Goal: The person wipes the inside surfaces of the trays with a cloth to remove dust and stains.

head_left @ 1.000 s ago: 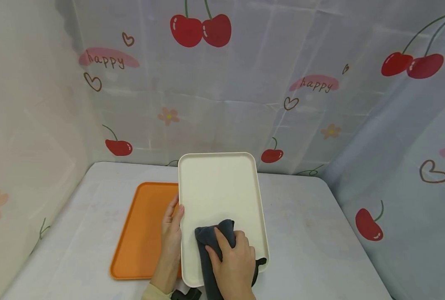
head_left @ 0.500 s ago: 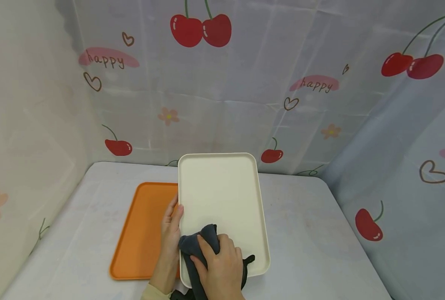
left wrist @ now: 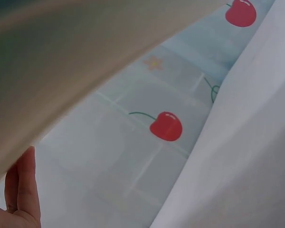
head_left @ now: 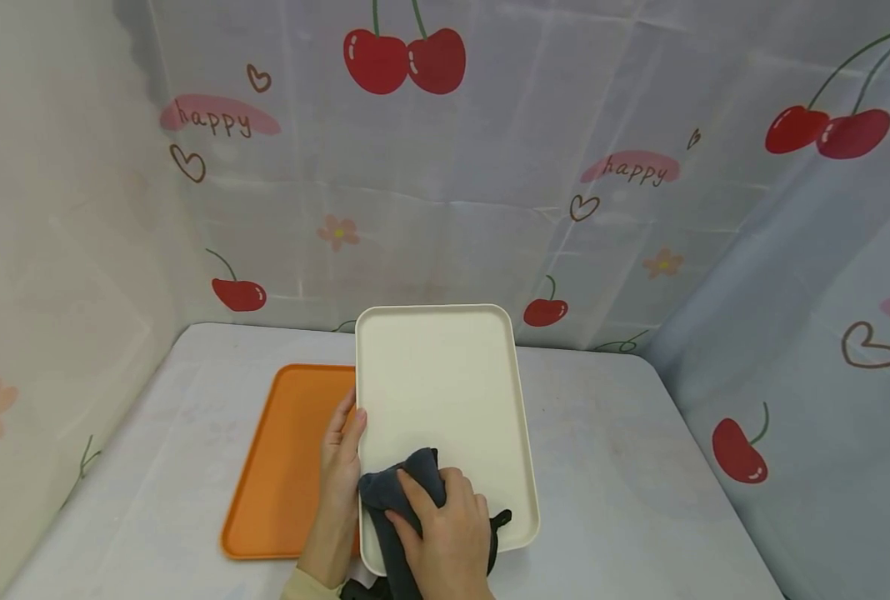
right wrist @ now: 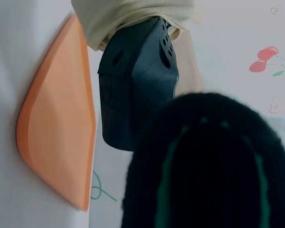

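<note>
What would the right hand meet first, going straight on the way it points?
The cloth that the right hand holds; beyond that, probably the cream tray, though the hand's slope is hard to judge.

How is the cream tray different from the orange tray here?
Colour: the cream tray is pale off-white, while the orange tray is bright orange.
Position: the cream tray is held up by the left hand; the orange tray lies on the white table.
Contact: the right hand presses a dark cloth on the cream tray, while no cloth shows on the orange tray.
Both have rounded corners and a raised rim.
</note>
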{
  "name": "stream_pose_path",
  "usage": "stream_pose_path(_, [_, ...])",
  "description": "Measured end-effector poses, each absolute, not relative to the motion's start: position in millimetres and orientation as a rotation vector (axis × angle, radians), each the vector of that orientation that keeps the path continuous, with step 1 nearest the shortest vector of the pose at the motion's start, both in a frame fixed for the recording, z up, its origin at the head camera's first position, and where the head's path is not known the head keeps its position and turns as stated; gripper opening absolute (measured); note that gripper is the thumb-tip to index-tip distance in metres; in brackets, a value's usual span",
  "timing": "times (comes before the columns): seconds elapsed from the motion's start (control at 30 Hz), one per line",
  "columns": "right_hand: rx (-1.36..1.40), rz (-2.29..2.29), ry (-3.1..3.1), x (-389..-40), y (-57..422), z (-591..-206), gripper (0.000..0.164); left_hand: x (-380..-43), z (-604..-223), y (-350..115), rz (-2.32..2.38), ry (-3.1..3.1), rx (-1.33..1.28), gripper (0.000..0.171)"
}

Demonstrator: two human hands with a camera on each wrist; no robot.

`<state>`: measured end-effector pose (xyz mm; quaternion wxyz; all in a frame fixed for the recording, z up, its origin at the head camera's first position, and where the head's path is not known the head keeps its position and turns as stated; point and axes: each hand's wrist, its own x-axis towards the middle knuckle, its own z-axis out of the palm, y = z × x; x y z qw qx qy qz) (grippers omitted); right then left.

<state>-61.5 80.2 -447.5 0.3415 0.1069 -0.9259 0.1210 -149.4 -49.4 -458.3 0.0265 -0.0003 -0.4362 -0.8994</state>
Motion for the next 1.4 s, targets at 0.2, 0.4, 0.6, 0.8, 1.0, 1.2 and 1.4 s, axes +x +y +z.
stream_pose_path(0.2, [0.222,0.321,-2.404,-61.0,89.1,-447.2,0.053,-149.5,-457.7,-49.1,-2.750,-1.385,0.006,0.044])
stream_pose_path(0.4, [0.104,0.316,-2.427,-59.2,105.7,-446.0,0.051,-149.8,-455.9,-49.3,-2.768,-1.328,0.005,0.043])
stream_pose_path(0.6, [-0.028,0.337,-2.454,-58.7,121.9,-447.6,0.048,-149.5,-457.0,-50.0,-2.784,-1.290,-0.021,0.040])
stream_pose_path(0.8, [-0.117,0.350,-2.445,-60.2,137.8,-448.4,0.047,-150.1,-457.9,-50.9,-2.786,-1.243,-0.075,0.039])
stream_pose_path(1.0, [-0.238,0.342,-2.454,-57.7,152.4,-448.0,0.044,-149.9,-458.6,-51.0,-2.810,-1.182,-0.106,0.039])
stream_pose_path(1.2, [-0.299,0.349,-2.455,-57.2,158.7,-449.8,0.043,-149.5,-459.2,-49.8,-2.817,-1.152,-0.126,0.038])
stream_pose_path(1.4, [-0.320,0.367,-2.472,-57.3,158.2,-451.0,0.043,-149.5,-459.1,-49.3,-2.797,-1.177,-0.135,0.037])
